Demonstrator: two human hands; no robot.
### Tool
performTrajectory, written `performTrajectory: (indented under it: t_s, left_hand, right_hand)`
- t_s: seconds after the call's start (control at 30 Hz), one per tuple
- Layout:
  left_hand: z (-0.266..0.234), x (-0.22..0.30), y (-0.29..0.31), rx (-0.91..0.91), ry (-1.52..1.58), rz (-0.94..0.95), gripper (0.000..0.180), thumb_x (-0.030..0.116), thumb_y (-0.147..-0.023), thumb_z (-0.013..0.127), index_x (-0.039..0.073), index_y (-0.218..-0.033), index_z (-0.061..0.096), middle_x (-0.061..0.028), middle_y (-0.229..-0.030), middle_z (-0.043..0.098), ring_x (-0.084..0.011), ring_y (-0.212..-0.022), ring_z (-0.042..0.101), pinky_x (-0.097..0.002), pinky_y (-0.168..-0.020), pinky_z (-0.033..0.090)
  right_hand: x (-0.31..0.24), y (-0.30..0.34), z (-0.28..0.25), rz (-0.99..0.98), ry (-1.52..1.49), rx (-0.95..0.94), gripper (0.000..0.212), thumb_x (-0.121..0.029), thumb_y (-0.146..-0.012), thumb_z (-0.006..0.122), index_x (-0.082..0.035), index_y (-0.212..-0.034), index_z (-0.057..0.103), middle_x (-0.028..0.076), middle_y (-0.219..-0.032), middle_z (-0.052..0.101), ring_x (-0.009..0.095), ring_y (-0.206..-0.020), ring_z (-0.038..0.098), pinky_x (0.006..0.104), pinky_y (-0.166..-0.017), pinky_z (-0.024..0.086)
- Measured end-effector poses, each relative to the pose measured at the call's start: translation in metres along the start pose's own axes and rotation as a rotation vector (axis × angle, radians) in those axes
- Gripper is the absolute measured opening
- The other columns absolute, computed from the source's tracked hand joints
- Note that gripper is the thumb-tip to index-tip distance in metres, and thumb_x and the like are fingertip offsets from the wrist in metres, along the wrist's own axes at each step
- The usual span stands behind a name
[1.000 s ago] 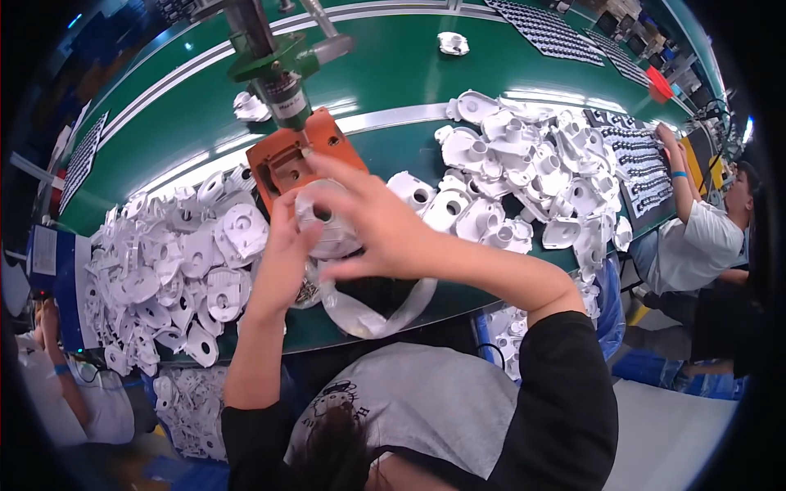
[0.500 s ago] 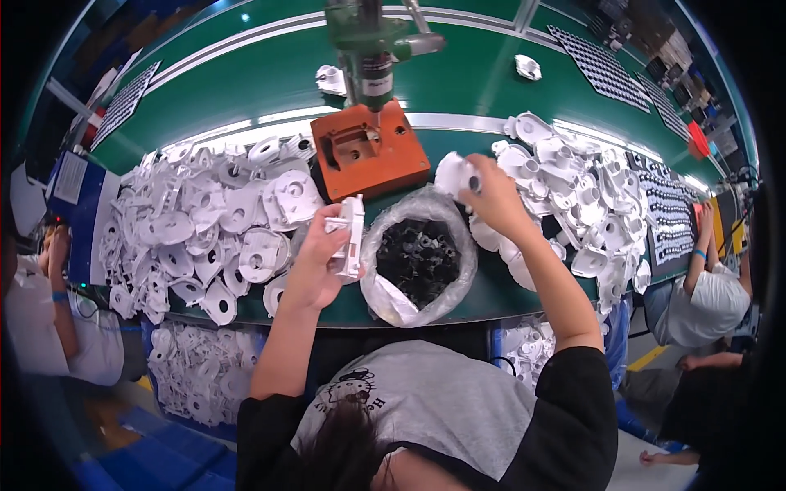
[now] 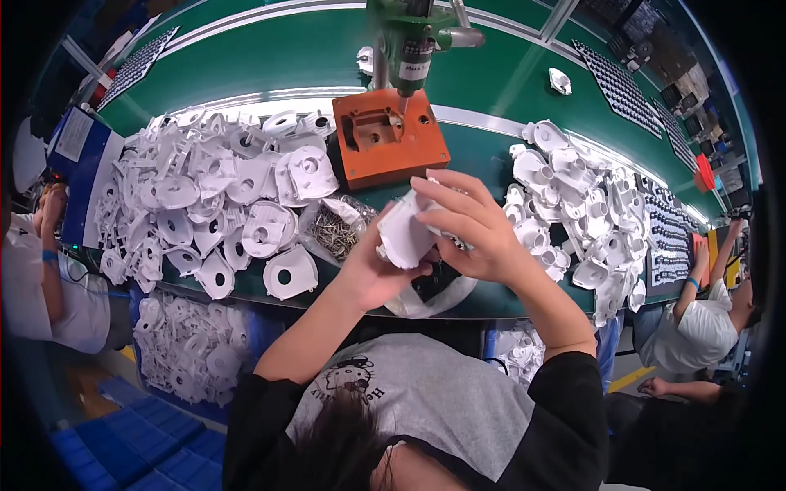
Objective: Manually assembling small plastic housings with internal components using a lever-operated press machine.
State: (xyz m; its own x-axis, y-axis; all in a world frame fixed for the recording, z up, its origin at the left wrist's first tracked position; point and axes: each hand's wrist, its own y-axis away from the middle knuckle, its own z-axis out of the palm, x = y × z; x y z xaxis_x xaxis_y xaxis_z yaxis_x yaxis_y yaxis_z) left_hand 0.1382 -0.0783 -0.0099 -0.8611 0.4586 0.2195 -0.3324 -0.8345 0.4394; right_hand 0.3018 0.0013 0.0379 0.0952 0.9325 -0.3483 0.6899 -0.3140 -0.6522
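Observation:
Over the clear plastic bag (image 3: 417, 307) of small black parts, my two hands come together around white plastic housing parts (image 3: 403, 236). My left hand (image 3: 364, 270) is closed on the housing from below and the left, a flat white face turned up. From the right and above, my right hand (image 3: 483, 233) grips the far side with curled fingers; a second white part shows only in bits beneath them. How the two parts sit together is hidden. Just beyond stands an orange fixture block (image 3: 393, 168) with a cavity, under a green vertical screwdriving tool (image 3: 409, 57).
A pile of flat white parts (image 3: 196, 184) covers the left bench; tubed white parts (image 3: 573, 196) heap on the right. A bag of metal screws (image 3: 334, 233) lies left of my hands. Black-part trays (image 3: 671, 237) stand right. Blue bins (image 3: 192, 348) hang below. Other people work at both sides.
My right hand has come inward from the right pile with a white part. My left hand has moved right and turned its housing; both hands now meet. The screw bag has come into sight.

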Motion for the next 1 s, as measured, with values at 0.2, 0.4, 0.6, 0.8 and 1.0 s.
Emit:
performTrajectory:
  t_s: [0.2,0.4,0.6,0.8,1.0]
  left_hand:
    - [-0.017,0.000,-0.003,-0.333,-0.115,0.012,0.045,0.041,-0.093,0.041,0.007,-0.122,0.047,-0.0138,-0.104,0.058,-0.0306,-0.090,0.060,-0.0411,-0.072,0.050]
    - [-0.025,0.009,0.000,-0.325,-0.153,-0.057,0.047,0.039,-0.091,0.043,0.004,-0.122,0.047,-0.0191,-0.105,0.060,-0.0343,-0.086,0.064,-0.0382,-0.067,0.054]
    - [-0.022,0.016,0.006,-0.353,-0.214,-0.127,0.054,0.044,-0.093,0.034,0.001,-0.124,0.045,-0.0232,-0.107,0.059,-0.0352,-0.086,0.064,-0.0353,-0.053,0.056]
    - [-0.029,0.016,0.004,-0.254,-0.215,-0.155,0.056,0.045,-0.090,0.040,0.000,-0.122,0.047,-0.0261,-0.100,0.060,-0.0355,-0.078,0.066,-0.0324,-0.045,0.054]
    - [-0.029,0.021,0.005,-0.333,-0.180,-0.141,0.049,0.041,-0.095,0.033,0.005,-0.126,0.043,-0.0208,-0.104,0.060,-0.0358,-0.081,0.065,-0.0356,-0.047,0.055]
  right_hand:
    - [0.000,0.003,0.005,0.074,-0.104,-0.103,0.047,0.006,-0.064,0.063,-0.004,-0.109,0.057,0.013,-0.125,0.053,0.036,-0.110,0.050,0.0425,-0.088,0.046]
    - [-0.004,0.005,0.006,0.170,-0.268,-0.217,0.049,0.006,-0.065,0.063,-0.006,-0.113,0.056,0.012,-0.126,0.053,0.035,-0.110,0.050,0.0348,-0.079,0.052]
    - [-0.011,-0.004,0.001,0.165,-0.171,-0.307,0.049,0.004,-0.066,0.064,-0.005,-0.113,0.056,0.013,-0.126,0.052,0.035,-0.109,0.050,0.0397,-0.082,0.049]
    - [-0.010,-0.005,0.001,0.306,-0.430,-0.254,0.044,0.001,-0.071,0.062,-0.005,-0.115,0.056,0.013,-0.126,0.053,0.033,-0.109,0.051,0.0395,-0.084,0.047]
    - [-0.010,-0.005,0.004,0.243,-0.350,-0.317,0.042,-0.001,-0.074,0.060,-0.005,-0.116,0.056,0.013,-0.126,0.052,0.033,-0.111,0.050,0.0399,-0.091,0.043]
